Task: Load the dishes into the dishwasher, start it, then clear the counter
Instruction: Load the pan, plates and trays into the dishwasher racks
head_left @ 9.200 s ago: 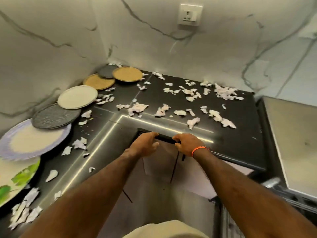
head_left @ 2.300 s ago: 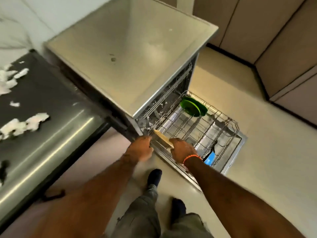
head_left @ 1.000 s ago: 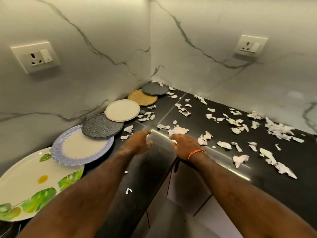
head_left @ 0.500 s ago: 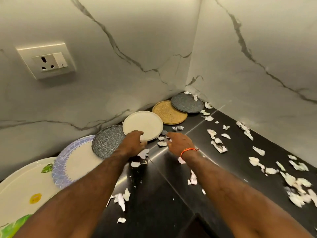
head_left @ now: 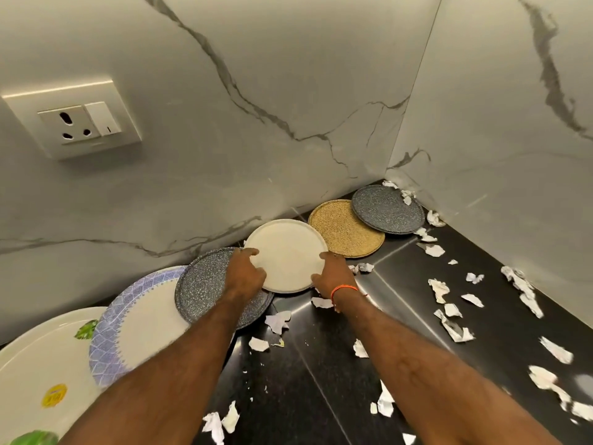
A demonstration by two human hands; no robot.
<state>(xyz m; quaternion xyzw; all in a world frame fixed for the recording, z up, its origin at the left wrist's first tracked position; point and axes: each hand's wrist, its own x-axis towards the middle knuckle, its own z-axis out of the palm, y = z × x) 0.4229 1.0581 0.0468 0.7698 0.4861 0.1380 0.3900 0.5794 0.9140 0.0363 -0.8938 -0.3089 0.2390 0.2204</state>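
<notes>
Only the head view to go through here. Centre of the frame: the cream plate (head_left: 287, 255) is now being taken from both sides. The left hand (head_left: 244, 273) is laid on its left rim with the fingers curled over the edge, and the right hand (head_left: 332, 273) is hooked on the right rim, thumb on top. So both hands are closed on that one plate, though it can't be told whether it's been lifted off the black counter (head_left: 321, 364) yet. Its left edge looks to be overlapping the grey speckled plate (head_left: 205, 284) just beside it.

Half a second back, only the left hand was touching the cream plate, and the right was held loose over the paper scraps (head_left: 449, 319) with nothing in it. Now the grab is finished, so the next dish looks ready to be carried off to the dishwasher, which isn't in the frame.

Compared with the earlier frame where the rack was being loaded, one mustard plate fewer is seen on the counter. Still lined up along the marble wall: a dark speckled plate (head_left: 388, 209) in the corner at upper right, the mustard plate (head_left: 346, 229) next to it, a blue-rimmed plate (head_left: 141, 319) and a big leaf-print plate (head_left: 38, 374) at lower left. Plenty of loading is left, and the scraps haven't been cleared at all.
</notes>
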